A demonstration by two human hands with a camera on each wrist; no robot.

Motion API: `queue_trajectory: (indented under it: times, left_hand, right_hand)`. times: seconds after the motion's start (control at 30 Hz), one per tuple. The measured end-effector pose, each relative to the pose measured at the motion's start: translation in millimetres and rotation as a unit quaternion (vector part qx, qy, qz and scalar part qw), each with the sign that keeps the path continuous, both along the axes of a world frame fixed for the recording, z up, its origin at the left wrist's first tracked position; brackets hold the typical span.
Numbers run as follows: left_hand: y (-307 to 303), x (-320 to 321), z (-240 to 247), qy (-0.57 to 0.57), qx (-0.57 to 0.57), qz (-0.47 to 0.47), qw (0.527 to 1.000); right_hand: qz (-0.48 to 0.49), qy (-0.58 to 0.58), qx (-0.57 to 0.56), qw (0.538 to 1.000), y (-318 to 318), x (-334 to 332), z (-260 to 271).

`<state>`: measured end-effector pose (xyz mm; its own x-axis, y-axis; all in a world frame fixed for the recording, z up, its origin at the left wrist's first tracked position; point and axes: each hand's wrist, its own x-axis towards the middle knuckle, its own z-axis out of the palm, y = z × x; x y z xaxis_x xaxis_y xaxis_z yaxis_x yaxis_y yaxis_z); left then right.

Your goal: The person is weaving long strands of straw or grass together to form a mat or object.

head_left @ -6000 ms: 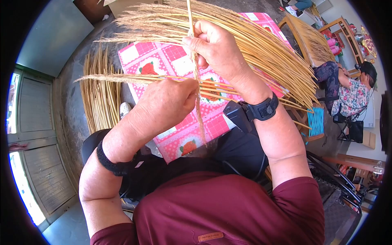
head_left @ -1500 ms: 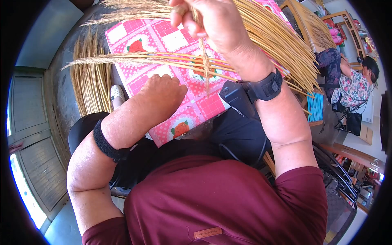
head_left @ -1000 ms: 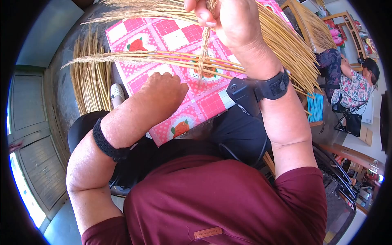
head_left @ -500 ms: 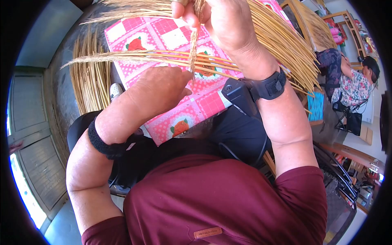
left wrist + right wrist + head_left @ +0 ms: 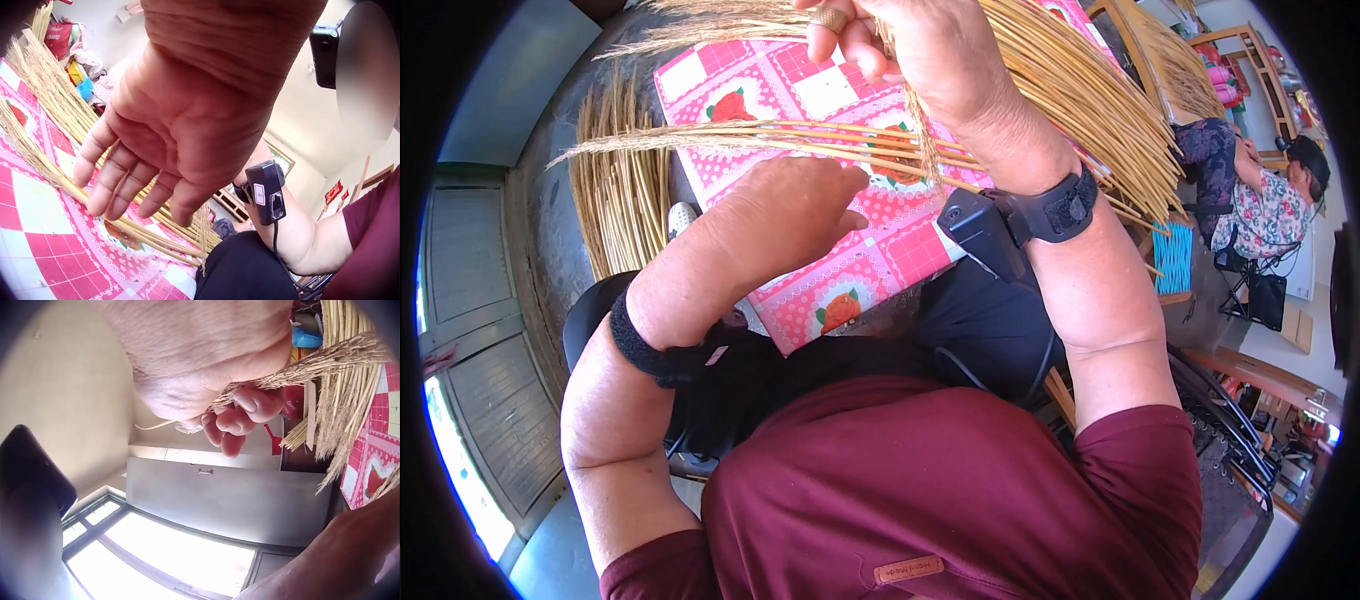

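Observation:
In the head view my right hand (image 5: 945,65) is raised over the far part of the table and grips a dry grass stalk. Its feathery seed head (image 5: 922,140) hangs below the fingers, overlapping a few loose stalks (image 5: 800,135) laid across the cloth. The right wrist view shows fingers curled around that seed head (image 5: 325,359). My left hand (image 5: 790,215) hovers near the loose stalks, holding nothing. In the left wrist view its palm is bare and the fingers (image 5: 125,175) are extended, only slightly bent.
A pink checked tablecloth (image 5: 840,312) with roses covers the table. A big bundle of stalks (image 5: 1065,100) lies along its far side. More stalks (image 5: 622,190) stand at the left. Another person (image 5: 1265,225) sits at the right.
Six seconds ago both hands were at the stalk; the left has since let go and drawn back, lately rising again. The right hand has risen, and the seed head has just swung right.

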<state>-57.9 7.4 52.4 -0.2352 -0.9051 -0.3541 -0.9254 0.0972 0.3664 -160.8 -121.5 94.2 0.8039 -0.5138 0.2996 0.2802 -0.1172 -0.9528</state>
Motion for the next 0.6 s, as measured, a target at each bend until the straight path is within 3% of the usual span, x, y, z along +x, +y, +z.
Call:
queue_trajectory:
  times: [0.13, 0.3, 0.4, 0.47, 0.57, 0.6]
  left_hand:
    - [6.5, -0.6, -13.0, 0.116, -0.033, -0.041, 0.992]
    - [5.5, -8.7, -5.5, 0.083, 0.026, -0.038, 0.995]
    - [4.4, -6.5, -8.5, 0.079, 0.019, -0.037, 0.996]
    - [4.9, -6.0, -8.6, 0.08, 0.015, -0.038, 0.996]
    - [5.5, -6.9, -5.4, 0.067, 0.027, -0.042, 0.997]
    - [5.1, -7.5, -5.0, 0.056, 0.039, -0.046, 0.997]
  right_hand:
    - [-0.01, -0.02, 0.019, 1.0, 1.0, -0.7, 1.8]
    - [0.024, -0.102, 0.052, 0.993, -4.2, -3.2, 1.7]
    - [0.006, -0.093, 0.019, 0.996, -2.6, 1.9, -4.1]
    - [0.016, -0.015, 0.082, 0.996, 8.2, -0.5, 1.1]
    - [0.053, 0.022, 0.024, 0.998, 16.2, 8.4, -14.0]
    - [-0.01, 0.065, -0.07, 0.995, 22.0, 14.7, -21.7]
